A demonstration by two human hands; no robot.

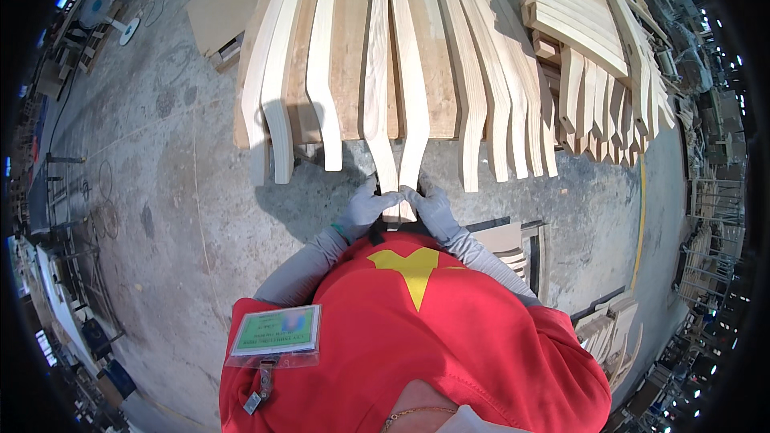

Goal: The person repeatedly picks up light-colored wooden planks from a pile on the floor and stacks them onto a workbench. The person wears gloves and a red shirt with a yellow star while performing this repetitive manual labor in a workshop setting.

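Note:
Two long, curved pale wooden pieces, like chair legs, lie with their far ends on the wooden tabletop. Their near ends meet in front of my body. My left hand (369, 204), in a grey glove, is closed round the near end of the left wooden piece (376, 80). On the other side, my right hand (432, 207), also gloved, grips the near end of the right wooden piece (411, 88). The thumbs lie on top and nearly touch; the fingers underneath are partly hidden. A narrow wedge-shaped gap shows between the two pieces.
More curved pieces lie on the tabletop (349, 104), with several at the right (491, 88) and three at the left (277, 80). Their near ends overhang its front edge. Stacked wood (573, 16) stands far right. Wooden parts (505, 240) lie low by my right arm.

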